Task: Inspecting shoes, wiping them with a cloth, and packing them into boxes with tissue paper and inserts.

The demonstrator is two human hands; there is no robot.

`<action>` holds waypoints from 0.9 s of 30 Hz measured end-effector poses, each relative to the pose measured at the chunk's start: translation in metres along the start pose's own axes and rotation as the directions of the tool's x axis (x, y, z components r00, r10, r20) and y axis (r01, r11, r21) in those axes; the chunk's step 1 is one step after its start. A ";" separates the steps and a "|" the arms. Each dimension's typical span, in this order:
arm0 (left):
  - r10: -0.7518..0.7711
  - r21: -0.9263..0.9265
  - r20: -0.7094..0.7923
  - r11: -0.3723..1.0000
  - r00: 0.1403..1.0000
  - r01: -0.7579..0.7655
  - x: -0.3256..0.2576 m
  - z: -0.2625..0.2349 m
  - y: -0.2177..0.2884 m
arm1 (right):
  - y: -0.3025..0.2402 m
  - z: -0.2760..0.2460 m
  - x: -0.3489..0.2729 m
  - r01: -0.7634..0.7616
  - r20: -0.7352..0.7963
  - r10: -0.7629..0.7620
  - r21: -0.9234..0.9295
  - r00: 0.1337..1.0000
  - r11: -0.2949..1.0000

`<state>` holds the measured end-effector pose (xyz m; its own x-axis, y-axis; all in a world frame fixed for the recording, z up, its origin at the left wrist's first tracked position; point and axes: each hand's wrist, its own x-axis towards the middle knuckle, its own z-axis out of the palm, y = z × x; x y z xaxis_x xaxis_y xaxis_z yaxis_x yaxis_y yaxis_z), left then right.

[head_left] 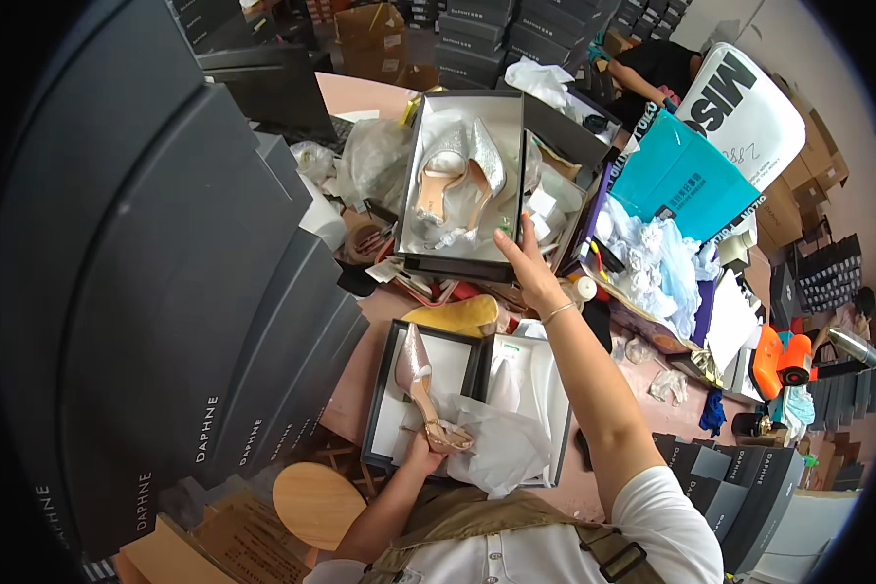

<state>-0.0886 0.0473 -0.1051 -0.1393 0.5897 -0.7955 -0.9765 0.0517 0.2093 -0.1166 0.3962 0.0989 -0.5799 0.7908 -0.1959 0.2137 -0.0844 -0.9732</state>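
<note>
My left hand (421,457) is closed around the heel end of a pink glittery pointed-toe shoe (414,362), its toe pointing away from me. Beneath it lies an opened dark shoe box (372,414) with a white inside. White tissue paper (501,450) spills across the box, and a pale pointed shape in its right half is partly covered. Farther off, my right hand (533,273) grips the near right corner of a second dark shoe box (457,265). A pair of silver glittery pointed shoes (487,161) rests inside that one.
Tall stacks of dark shoe boxes (146,243) wall in the left. A yellow shoe (457,314) sits between the two open boxes. At right are a purple-edged box of crumpled plastic (652,253), an orange tape dispenser (784,362) and more shoe boxes (735,487). A round wooden stool (316,504) stands lower left. Another person's arm (638,83) shows beyond.
</note>
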 end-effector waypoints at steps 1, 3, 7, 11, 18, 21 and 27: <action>-0.001 -0.004 -0.009 1.000 1.000 0.001 0.003 -0.002 -0.001 | 0.001 0.000 0.006 -0.046 0.026 0.045 0.022 0.999 0.999; -0.008 -0.019 -0.032 1.000 0.999 0.008 0.007 -0.003 -0.002 | 0.004 -0.006 0.012 -0.031 0.049 0.024 0.164 0.999 0.986; -0.015 -0.067 -0.036 0.998 0.999 0.012 0.009 -0.011 -0.006 | -0.019 -0.020 0.016 -0.109 0.086 0.081 0.394 0.993 0.913; -0.019 -0.079 -0.003 0.997 1.000 0.019 0.004 -0.011 -0.008 | -0.057 -0.065 0.068 -0.332 0.338 0.199 0.402 0.920 0.853; 0.013 -0.057 0.002 0.998 1.000 -0.013 0.002 -0.008 -0.008 | -0.058 -0.108 0.147 -0.133 0.059 0.133 -0.012 0.989 0.991; 0.032 -0.030 -0.045 0.999 0.999 -0.033 -0.003 -0.005 -0.008 | -0.065 -0.101 0.137 0.171 -0.133 -0.258 -0.460 0.957 0.871; 0.008 -0.071 0.034 0.997 0.999 -0.005 -0.001 -0.015 -0.009 | -0.053 0.043 0.042 0.750 0.529 -0.531 -0.481 0.662 0.455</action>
<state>-0.0820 0.0344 -0.1150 -0.1410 0.6170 -0.7742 -0.9850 -0.0087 0.1724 -0.1862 0.4079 0.1372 -0.9134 0.2471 0.3235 0.0404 0.8457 -0.5321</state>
